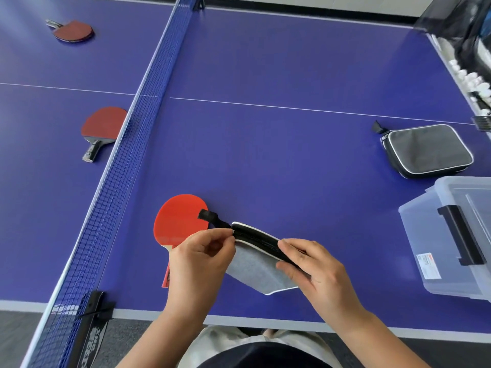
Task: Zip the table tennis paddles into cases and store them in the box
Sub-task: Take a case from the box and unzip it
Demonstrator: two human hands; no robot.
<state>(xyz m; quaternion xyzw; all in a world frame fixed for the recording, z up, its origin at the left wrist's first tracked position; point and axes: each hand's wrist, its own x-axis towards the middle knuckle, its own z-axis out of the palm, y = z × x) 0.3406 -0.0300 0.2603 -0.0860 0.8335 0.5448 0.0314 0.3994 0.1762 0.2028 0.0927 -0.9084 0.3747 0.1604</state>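
I hold a grey paddle case (259, 269) with white piping and a black zipper tilted above the near table edge. My left hand (199, 264) pinches the zipper end at the case's far corner, beside its black strap. My right hand (310, 272) grips the zipper edge at the other side. A bright red paddle (180, 221) lies flat just beyond my left hand, its handle partly hidden under that hand. A second case (427, 150), dark grey and zipped, lies at the right. The clear plastic box (449, 237) with a black latch stands at the near right.
The blue net (127, 144) crosses the purple table (265, 144). Beyond it lie two dark red paddles (103, 126) (73, 30). A black container of white balls (473, 81) sits at the far right edge. The net clamp (93, 312) is at the near left.
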